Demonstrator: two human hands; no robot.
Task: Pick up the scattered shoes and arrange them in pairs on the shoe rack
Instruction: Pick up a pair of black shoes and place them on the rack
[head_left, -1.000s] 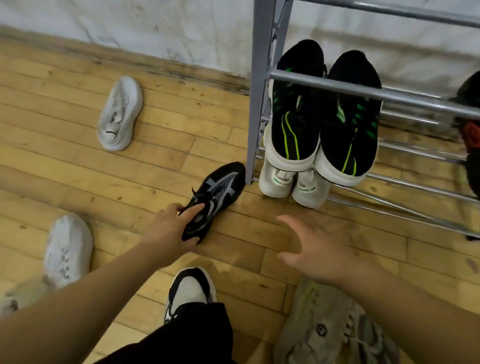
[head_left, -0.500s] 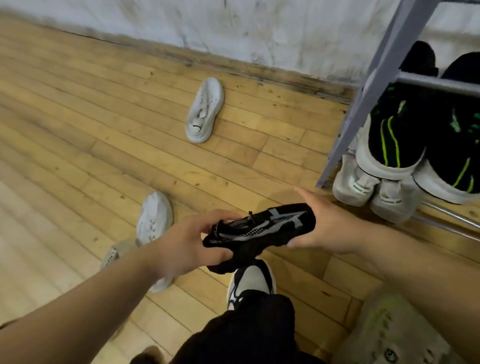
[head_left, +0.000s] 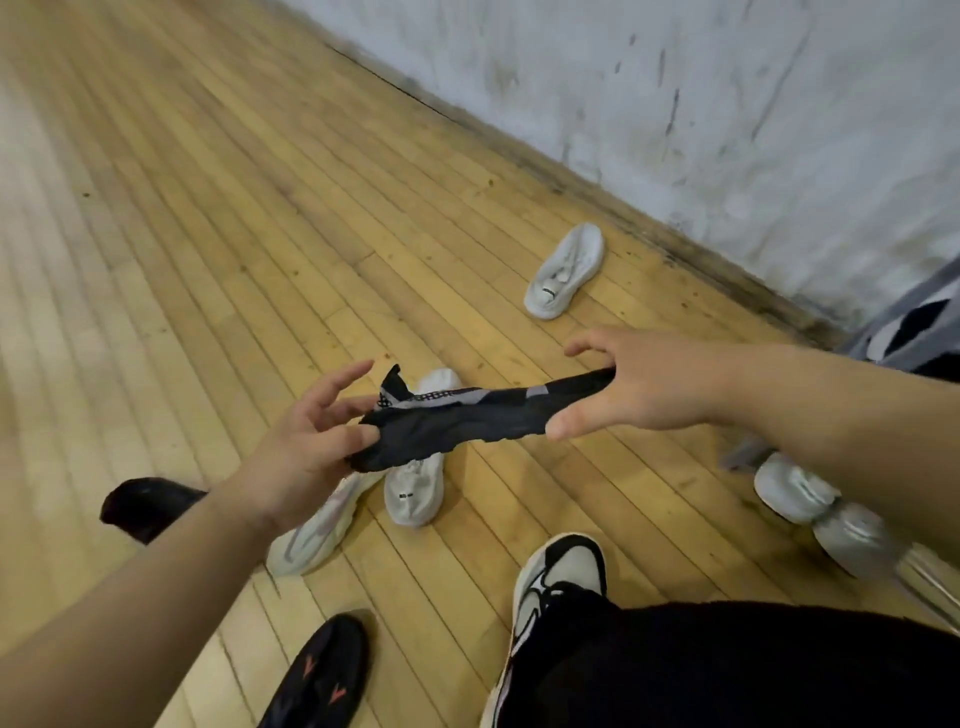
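The wooden floor (head_left: 218, 218) fills most of the view, and most of the job lies on it. Only a sliver of the shoe rack (head_left: 883, 338) shows at the right edge. A dark shoe (head_left: 922, 319) sits on it, and two white shoes (head_left: 795, 486) lie side by side low at its foot (too blurred to tell whether they rest on the bottom rails or on the boards). That is all the finished work visible here.

The black mesh shoe (head_left: 467, 421) is off the floor, held roughly level between both hands. It is well apart from the rack and above the scattered ones. Directly under it lies a white shoe (head_left: 415, 488), just beside a pale streaked shoe (head_left: 311, 535). A lone white shoe (head_left: 566, 270) lies near the wall (head_left: 727, 104). A black shoe (head_left: 145, 506) shows partly behind the left forearm, and a black shoe with red marks (head_left: 322, 670) sits at the bottom edge. By my count, at least five are yet to be gathered and matched, so the task looks no more than half done. The black-and-white trainer (head_left: 561, 577) is on the person's own foot.

The left grip (head_left: 306, 441) has the heel end between thumb and loosely spread fingers. The right grip (head_left: 644, 384) pinches the toe end, thumb below and fingers over it.
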